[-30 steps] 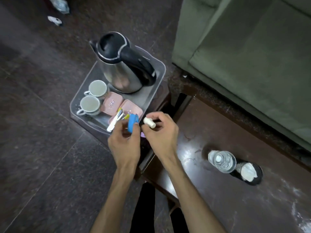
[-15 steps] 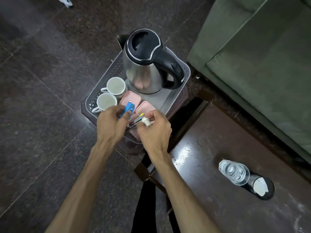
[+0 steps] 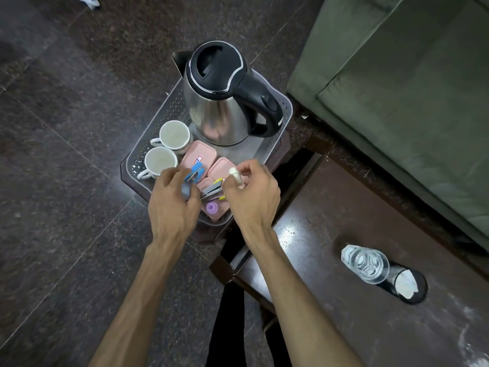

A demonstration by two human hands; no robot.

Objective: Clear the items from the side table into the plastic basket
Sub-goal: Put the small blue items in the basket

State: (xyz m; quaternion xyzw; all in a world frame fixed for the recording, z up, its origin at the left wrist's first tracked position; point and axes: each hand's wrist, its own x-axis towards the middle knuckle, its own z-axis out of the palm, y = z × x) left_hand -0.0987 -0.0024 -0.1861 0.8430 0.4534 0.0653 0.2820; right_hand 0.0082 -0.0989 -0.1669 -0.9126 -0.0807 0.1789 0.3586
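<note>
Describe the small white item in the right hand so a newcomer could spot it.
Start at the steel kettle in the plastic basket. Below it, the right hand pinches a small white cylinder, the only white stick-shaped thing there, unlike the round cups.

A green sofa (image 3: 412, 96) is seen at upper right. Dark speckled floor tiles (image 3: 66, 128) are seen left of the sofa.

Clear plastic basket (image 3: 280, 128) holds kettle (image 3: 219, 102), cups (image 3: 169, 147), pink boxes (image 3: 209, 162).

Basket (image 3: 287, 112) crowded (kettle (image 3: 219, 102), cups (image 3: 173, 135))
</note>
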